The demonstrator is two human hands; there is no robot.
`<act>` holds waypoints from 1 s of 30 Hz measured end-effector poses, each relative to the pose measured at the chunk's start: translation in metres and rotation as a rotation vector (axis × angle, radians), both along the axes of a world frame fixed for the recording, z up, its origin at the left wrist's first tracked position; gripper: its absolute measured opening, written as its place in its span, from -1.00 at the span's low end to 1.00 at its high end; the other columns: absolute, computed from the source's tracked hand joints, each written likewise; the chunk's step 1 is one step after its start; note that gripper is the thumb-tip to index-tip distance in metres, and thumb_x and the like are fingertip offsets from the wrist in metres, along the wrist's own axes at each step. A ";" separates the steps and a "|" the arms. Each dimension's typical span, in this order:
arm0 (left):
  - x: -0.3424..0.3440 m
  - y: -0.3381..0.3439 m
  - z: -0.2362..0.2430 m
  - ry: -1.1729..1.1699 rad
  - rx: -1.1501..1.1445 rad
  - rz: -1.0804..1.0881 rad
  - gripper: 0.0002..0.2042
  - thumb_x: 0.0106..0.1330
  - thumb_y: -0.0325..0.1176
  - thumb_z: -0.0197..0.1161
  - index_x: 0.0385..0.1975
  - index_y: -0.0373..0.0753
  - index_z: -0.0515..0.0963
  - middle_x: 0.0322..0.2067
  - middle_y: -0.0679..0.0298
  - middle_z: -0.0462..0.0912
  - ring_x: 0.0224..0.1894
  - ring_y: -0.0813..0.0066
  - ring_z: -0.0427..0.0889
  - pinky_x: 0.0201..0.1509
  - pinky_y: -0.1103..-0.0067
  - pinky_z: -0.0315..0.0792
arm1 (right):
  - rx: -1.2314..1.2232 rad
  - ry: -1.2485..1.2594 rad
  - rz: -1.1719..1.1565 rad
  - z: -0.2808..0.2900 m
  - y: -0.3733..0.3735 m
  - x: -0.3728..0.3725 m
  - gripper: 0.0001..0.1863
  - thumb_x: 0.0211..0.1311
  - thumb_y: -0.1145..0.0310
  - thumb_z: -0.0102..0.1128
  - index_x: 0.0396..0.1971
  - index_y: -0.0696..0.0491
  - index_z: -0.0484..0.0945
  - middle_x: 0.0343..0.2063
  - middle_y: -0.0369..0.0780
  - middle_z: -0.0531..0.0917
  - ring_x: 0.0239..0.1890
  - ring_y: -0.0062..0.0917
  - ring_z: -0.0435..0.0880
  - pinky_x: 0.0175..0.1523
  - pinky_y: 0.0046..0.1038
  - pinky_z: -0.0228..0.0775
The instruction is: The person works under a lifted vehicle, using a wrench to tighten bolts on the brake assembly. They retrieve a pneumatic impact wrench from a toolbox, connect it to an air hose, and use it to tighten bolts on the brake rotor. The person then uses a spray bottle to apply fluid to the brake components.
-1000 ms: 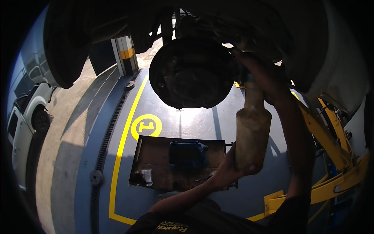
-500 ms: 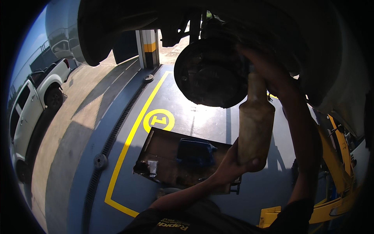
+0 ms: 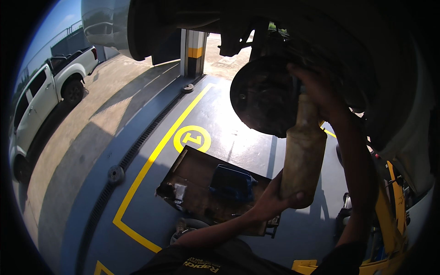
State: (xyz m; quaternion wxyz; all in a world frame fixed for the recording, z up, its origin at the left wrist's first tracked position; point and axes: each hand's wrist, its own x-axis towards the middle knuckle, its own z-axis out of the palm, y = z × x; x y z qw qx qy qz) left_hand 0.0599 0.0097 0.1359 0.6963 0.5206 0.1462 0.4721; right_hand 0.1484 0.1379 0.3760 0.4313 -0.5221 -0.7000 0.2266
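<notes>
Gripping the yellowish bottle (image 3: 305, 153) near its base, the left hand (image 3: 283, 199) had its thumb pressed across the front and its fingers wrapped around the side. Nearly all of the bottle rose above that hand, standing almost upright with a slight lean to the right and its narrow neck at the top. The right hand (image 3: 321, 94) was raised beside the neck, so the bottle's body lay below it and a little to its left. Its fingers reached up to the edge of a dark round drum (image 3: 261, 98) under the vehicle body; in that shadow I could not tell whether they were closed on anything.

Counted out, there were two hands, one bottle and one drum. Below, one brown-topped bench (image 3: 195, 169) carried one blue container (image 3: 233, 182) and one small white packet (image 3: 180, 192). Two round grey pieces (image 3: 116, 174) sat along one drain grate (image 3: 142, 144). One yellow ring (image 3: 177, 140) was painted on the floor, one banded pillar (image 3: 195, 52) stood beyond, and one white pickup (image 3: 48, 94) was parked at the left.
</notes>
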 end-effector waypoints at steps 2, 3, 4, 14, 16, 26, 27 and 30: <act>0.000 0.002 -0.001 -0.001 0.017 0.001 0.15 0.24 0.16 0.47 0.52 -0.51 -0.11 0.34 -0.23 0.31 0.39 0.04 0.42 0.42 0.26 0.40 | 0.015 -0.040 -0.014 -0.001 0.009 0.005 -0.43 0.27 0.00 0.42 0.07 0.17 0.67 0.00 -0.17 0.71 0.04 -0.51 0.63 0.21 -0.40 0.39; 0.000 0.004 -0.001 -0.006 0.024 -0.002 0.14 0.24 0.17 0.46 0.52 -0.51 -0.10 0.34 -0.23 0.32 0.39 0.04 0.42 0.42 0.26 0.40 | 0.024 -0.059 -0.018 -0.001 0.012 0.006 -0.43 0.27 -0.01 0.41 0.07 0.16 0.67 0.00 -0.18 0.71 0.04 -0.51 0.63 0.22 -0.40 0.38; -0.002 0.004 0.000 -0.008 0.029 0.001 0.14 0.25 0.17 0.46 0.52 -0.51 -0.10 0.34 -0.23 0.32 0.38 0.04 0.42 0.42 0.26 0.40 | 0.043 -0.071 -0.019 0.000 0.012 0.003 -0.43 0.28 -0.01 0.40 0.08 0.15 0.67 0.02 -0.18 0.70 0.06 -0.51 0.62 0.23 -0.41 0.37; -0.002 0.004 0.010 -0.066 0.032 -0.083 0.16 0.21 0.20 0.46 0.54 -0.44 -0.11 0.43 -0.23 0.23 0.50 0.07 0.25 0.55 0.24 0.19 | 0.262 0.590 -0.135 -0.019 -0.036 -0.063 -0.67 0.47 0.17 0.13 -0.06 0.13 0.65 -0.16 -0.12 0.68 -0.09 -0.37 0.68 -0.03 -0.33 0.58; -0.004 0.000 0.005 -0.091 0.088 -0.052 0.10 0.22 0.15 0.47 0.52 -0.42 -0.05 0.40 -0.17 0.28 0.46 0.15 0.28 0.53 0.27 0.21 | -0.290 0.258 0.016 0.012 -0.003 0.017 -0.59 0.47 0.15 0.15 0.05 0.17 0.61 -0.06 -0.14 0.65 -0.04 -0.34 0.67 0.00 -0.31 0.58; 0.015 0.014 -0.020 -0.062 0.216 0.016 -0.15 0.22 -0.07 0.54 0.40 -0.35 0.25 0.23 0.09 0.55 0.26 0.47 0.47 0.38 0.38 0.39 | -0.117 0.266 -0.072 -0.021 -0.007 0.056 -0.56 0.44 0.18 0.22 0.18 0.13 0.56 0.05 -0.19 0.63 -0.03 -0.44 0.65 0.03 -0.38 0.55; 0.019 0.013 -0.018 -0.068 0.245 0.017 -0.16 0.21 -0.08 0.55 0.39 -0.35 0.26 0.21 0.09 0.55 0.24 0.46 0.48 0.36 0.37 0.40 | -0.112 0.263 -0.081 -0.022 -0.009 0.061 -0.56 0.45 0.17 0.22 0.17 0.13 0.57 0.03 -0.19 0.64 -0.04 -0.44 0.65 0.02 -0.38 0.54; 0.029 0.009 -0.019 -0.091 0.281 0.041 -0.17 0.18 -0.09 0.57 0.36 -0.35 0.29 0.17 0.10 0.58 0.20 0.43 0.51 0.31 0.36 0.44 | -0.102 0.274 -0.092 -0.028 -0.008 0.064 -0.56 0.45 0.15 0.22 0.15 0.14 0.58 -0.01 -0.20 0.64 -0.07 -0.46 0.65 0.01 -0.39 0.53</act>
